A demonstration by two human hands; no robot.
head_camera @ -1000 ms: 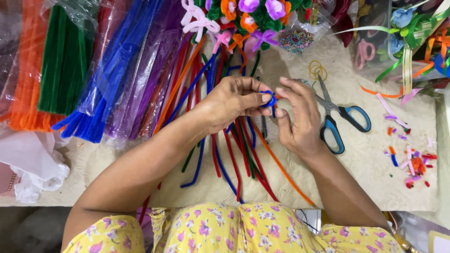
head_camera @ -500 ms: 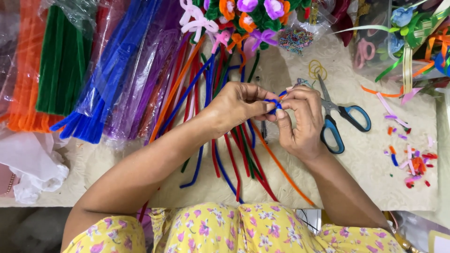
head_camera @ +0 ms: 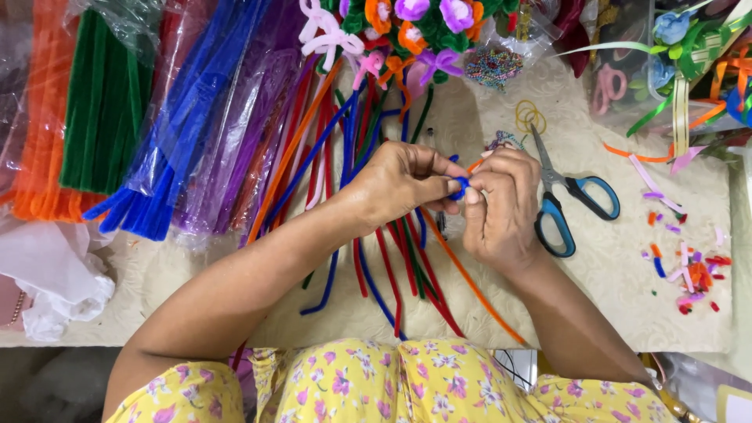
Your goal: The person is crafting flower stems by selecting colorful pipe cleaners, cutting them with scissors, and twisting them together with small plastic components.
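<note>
My left hand [head_camera: 399,180] and my right hand [head_camera: 501,207] meet above the table, fingertips pinched together on a small blue pipe cleaner piece [head_camera: 460,186]. Only a little blue tuft shows between the fingers; the rest is hidden. An orange bit peeks out above my right fingers. Under the hands lie loose red, blue, green and orange pipe cleaners [head_camera: 392,274] on the cream cloth. Blue-handled scissors [head_camera: 568,200] lie just right of my right hand.
Bags of blue [head_camera: 184,133], purple, green [head_camera: 102,102] and orange [head_camera: 43,125] pipe cleaners lie at the left. Finished pipe cleaner flowers [head_camera: 407,23] stand at the back. Cut scraps [head_camera: 685,262] are scattered at the right. White plastic [head_camera: 47,282] sits at front left.
The hands have drawn closer together and the blue piece has been worked smaller between the fingertips. Both hands stay in the same spot over the loose pipe cleaners.
</note>
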